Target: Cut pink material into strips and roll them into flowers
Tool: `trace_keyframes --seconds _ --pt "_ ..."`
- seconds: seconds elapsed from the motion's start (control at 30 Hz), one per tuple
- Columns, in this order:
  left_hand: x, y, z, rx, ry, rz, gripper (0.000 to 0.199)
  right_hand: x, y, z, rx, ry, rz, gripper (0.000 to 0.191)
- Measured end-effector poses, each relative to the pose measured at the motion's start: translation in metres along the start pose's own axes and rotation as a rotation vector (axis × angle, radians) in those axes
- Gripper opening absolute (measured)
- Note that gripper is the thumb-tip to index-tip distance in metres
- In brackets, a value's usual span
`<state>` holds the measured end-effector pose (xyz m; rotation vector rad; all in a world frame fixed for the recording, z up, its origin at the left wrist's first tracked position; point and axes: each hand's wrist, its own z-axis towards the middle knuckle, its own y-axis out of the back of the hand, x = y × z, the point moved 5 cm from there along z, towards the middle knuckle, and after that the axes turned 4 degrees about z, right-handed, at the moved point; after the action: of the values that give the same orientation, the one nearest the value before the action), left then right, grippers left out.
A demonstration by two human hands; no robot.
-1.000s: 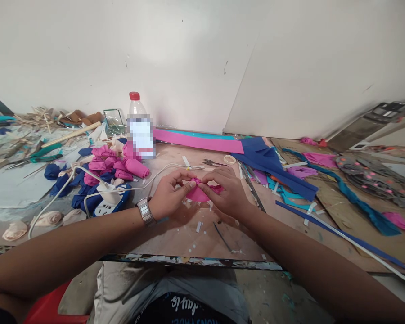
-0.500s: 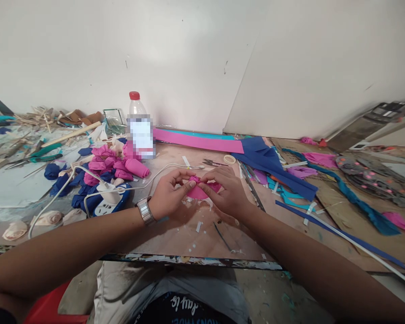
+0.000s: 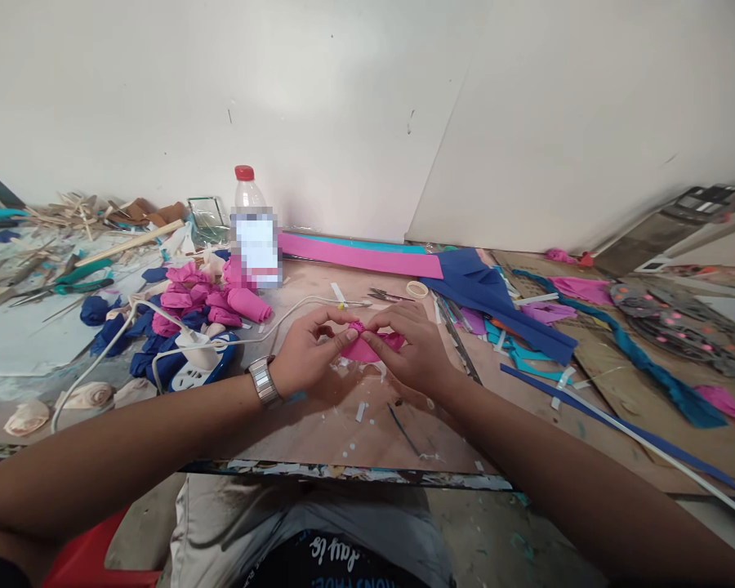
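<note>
Between my two hands is a bright pink crepe paper strip (image 3: 366, 349), gathered at its upper edge and hanging loose below. My left hand (image 3: 314, 347) pinches the gathered end between thumb and forefinger. Close against it, my right hand (image 3: 409, 339) grips the same strip with thumb and fingertips. Parts of the strip are hidden behind the fingers. Just beyond the hands, scissors (image 3: 392, 296) and a cream tape ring (image 3: 416, 289) lie on the table. A pile of pink paper flowers (image 3: 199, 294) is to the left of my left hand.
A blue-and-white power strip (image 3: 197, 371) with a white cable sits left, near a bottle with a red cap (image 3: 243, 174) and a phone (image 3: 256, 249). Long pink paper (image 3: 361, 256) and dark blue paper (image 3: 496, 306) lie behind and right. Green-handled pliers (image 3: 82, 279) rest far left.
Both hands stay in nearly the same place, still on the pink paper. The fingertips and the gathered part have shifted very slightly.
</note>
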<state>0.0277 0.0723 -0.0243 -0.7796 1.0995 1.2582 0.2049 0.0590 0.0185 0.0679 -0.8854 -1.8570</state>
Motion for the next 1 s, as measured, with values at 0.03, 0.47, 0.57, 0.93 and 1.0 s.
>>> trace_keyframes --seconds 0.03,0.47,0.57,0.93,1.0 --pt "0.000 0.000 0.000 0.000 0.001 0.009 0.029 0.000 0.000 0.000 -0.002 0.001 -0.003 0.013" --pt "-0.001 0.002 -0.002 -0.030 0.056 -0.060 0.029 0.001 0.000 0.000 0.002 0.006 0.008 0.006" --pt "-0.003 0.001 -0.002 -0.020 0.042 -0.071 0.027 0.001 0.000 0.000 -0.002 0.014 0.015 0.007" --pt "-0.009 -0.001 -0.001 0.031 -0.053 -0.004 0.027 0.000 -0.001 -0.002 0.005 0.000 0.021 0.009" --pt "-0.009 -0.001 -0.001 0.030 -0.063 0.001 0.027 0.000 -0.002 -0.002 0.010 -0.003 0.020 0.009"
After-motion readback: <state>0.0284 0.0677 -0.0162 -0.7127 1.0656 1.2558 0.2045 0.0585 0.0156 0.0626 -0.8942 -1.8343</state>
